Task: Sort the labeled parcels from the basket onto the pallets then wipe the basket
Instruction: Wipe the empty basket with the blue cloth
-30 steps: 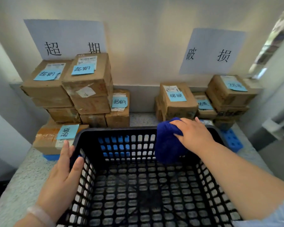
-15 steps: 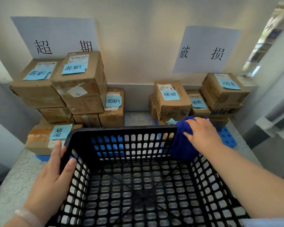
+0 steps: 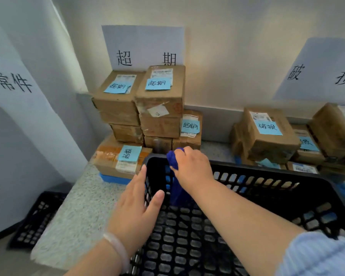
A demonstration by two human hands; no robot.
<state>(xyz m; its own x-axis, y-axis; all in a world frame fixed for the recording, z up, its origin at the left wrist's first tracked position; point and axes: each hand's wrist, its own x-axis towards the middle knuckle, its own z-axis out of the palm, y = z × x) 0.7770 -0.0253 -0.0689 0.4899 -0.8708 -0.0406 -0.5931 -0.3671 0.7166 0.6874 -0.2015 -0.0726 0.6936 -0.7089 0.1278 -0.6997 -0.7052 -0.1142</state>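
Parcels sit stacked outside the empty basket; sorting looks done. Right hand grips a cloth at its corner, left hand lies flat on the rim. Wiping seems unfinished.

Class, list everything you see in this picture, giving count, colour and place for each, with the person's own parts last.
basket: one, black, on the counter
cloth: one, dark blue, at the basket's far left corner
parcels: several, brown, stacked against the wall
sticky notes: several, light blue, on parcels
signs: three, white, on the walls
pallet: blue, under the left stack
crate: one, black, floor at left
counter: one, speckled grey
left hand: on the basket's left rim, fingers straight
right hand: gripping the cloth
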